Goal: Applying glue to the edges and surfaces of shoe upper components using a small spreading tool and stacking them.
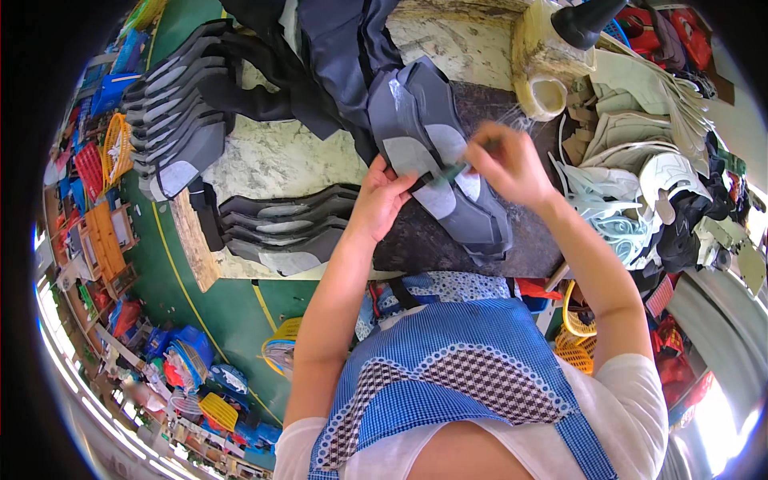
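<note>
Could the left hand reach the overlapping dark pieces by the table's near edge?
Probably yes: the left hand is just right of the overlapping dark pieces, with nothing visible blocking the way.

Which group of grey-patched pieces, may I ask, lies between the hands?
The rightmost group, by the right hand; the leftmost group and lower group lie farther left.

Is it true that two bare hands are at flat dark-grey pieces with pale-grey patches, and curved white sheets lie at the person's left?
Not quite: the curved white sheets lie at the person's right, as the head view shows. The left hand and right hand are at the dark-grey pieces.
</note>
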`<state>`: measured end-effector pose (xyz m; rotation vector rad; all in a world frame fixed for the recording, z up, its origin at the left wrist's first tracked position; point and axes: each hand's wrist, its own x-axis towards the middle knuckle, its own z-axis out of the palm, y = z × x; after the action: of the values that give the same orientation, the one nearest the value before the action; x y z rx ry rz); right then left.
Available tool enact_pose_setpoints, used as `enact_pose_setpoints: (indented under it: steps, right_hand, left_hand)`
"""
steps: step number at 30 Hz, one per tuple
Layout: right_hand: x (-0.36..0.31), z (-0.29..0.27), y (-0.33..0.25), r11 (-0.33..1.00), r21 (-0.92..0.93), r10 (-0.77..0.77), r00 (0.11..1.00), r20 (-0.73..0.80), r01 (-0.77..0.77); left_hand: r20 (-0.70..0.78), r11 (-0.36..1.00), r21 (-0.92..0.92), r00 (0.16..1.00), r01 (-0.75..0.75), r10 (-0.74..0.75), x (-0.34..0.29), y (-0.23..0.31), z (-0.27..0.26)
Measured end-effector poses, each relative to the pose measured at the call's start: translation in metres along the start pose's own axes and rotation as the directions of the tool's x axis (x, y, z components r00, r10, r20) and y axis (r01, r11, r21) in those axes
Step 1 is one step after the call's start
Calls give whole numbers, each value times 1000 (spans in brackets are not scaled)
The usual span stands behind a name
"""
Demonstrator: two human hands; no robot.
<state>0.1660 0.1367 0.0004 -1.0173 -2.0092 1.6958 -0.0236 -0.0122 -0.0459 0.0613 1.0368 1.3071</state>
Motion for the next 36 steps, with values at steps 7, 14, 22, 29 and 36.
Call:
enact_pose_setpoints:
  steps: [7,14,22,29,36]
  right_hand:
    - [-63,-16,-15,933,355,114,982,-152,-54]
    - [-66,-22,-14,958,189,241,963,-117,-217]
    - [-62,4,-25,949,-230,-245,964,-105,216]
    - [-22,10,-30,554,-813,66,964,257,179]
    - [-48,59,-90,969,-204,-24,872,489,140]
  left_hand:
    - [51,998,53,998,36,-39,-1,17,11]
    - [0,993,-10,993,116,-116,6,22,14]
    - [21,997,-61,999,36,-35,-3,13,20]
    - [-61,904,-294,950,-311,307,-63,-5,23]
    - [-321,632,-409,752,-658,575,-192,37,-38]
